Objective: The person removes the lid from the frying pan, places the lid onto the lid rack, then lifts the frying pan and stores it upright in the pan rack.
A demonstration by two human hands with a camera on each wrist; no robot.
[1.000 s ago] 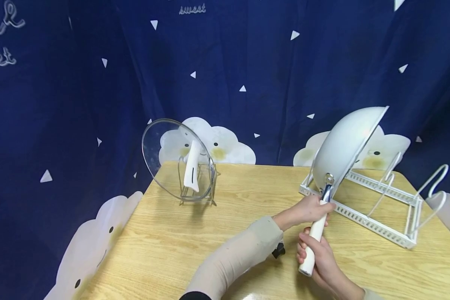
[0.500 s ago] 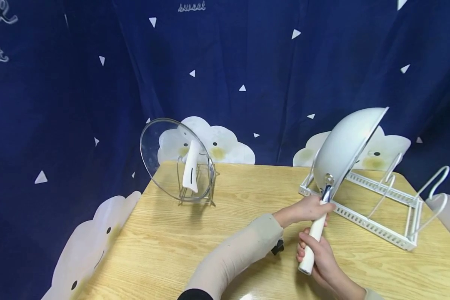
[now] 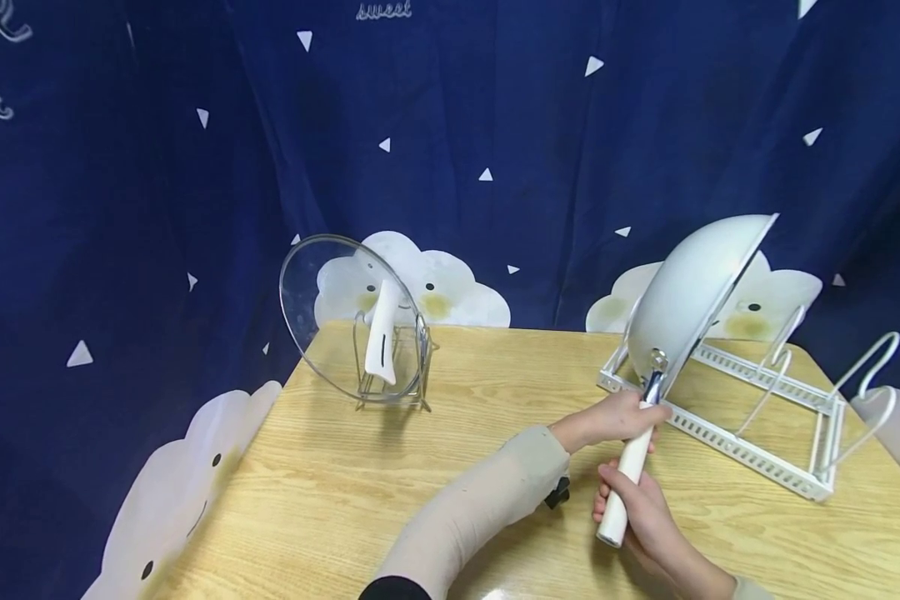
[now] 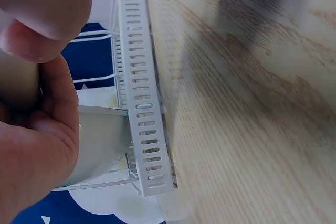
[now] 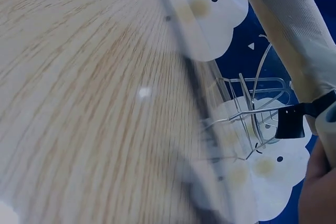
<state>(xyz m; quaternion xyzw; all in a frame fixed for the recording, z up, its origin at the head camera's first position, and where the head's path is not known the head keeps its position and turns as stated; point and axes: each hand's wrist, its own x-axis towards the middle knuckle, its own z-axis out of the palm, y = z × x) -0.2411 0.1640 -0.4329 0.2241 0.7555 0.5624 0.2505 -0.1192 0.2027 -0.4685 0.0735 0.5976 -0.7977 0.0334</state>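
Note:
A white wok (image 3: 693,292) stands tilted on its side in the left end of a white slotted rack (image 3: 750,450), its long white handle (image 3: 633,458) slanting down toward me. My left hand (image 3: 621,417) grips the handle near its metal neck. Lower down, close to the handle's end, my right hand (image 3: 641,508) curls round it. In the left wrist view, the left hand (image 4: 42,124) hides part of the handle, and the wok's side (image 4: 102,137) rests in the rack (image 4: 139,77). At the right wrist view's edge, part of the right hand (image 5: 317,192) shows by the handle.
On the table's left, a glass lid (image 3: 322,312) with a white handle leans in a small wire stand (image 3: 393,392). White wire dividers (image 3: 858,408) rise from the rack's right part. A dark blue curtain (image 3: 450,100) hangs behind the wooden table (image 3: 330,483).
Hands, wok and rack hold nearly the same places. The head view has shifted very slightly.

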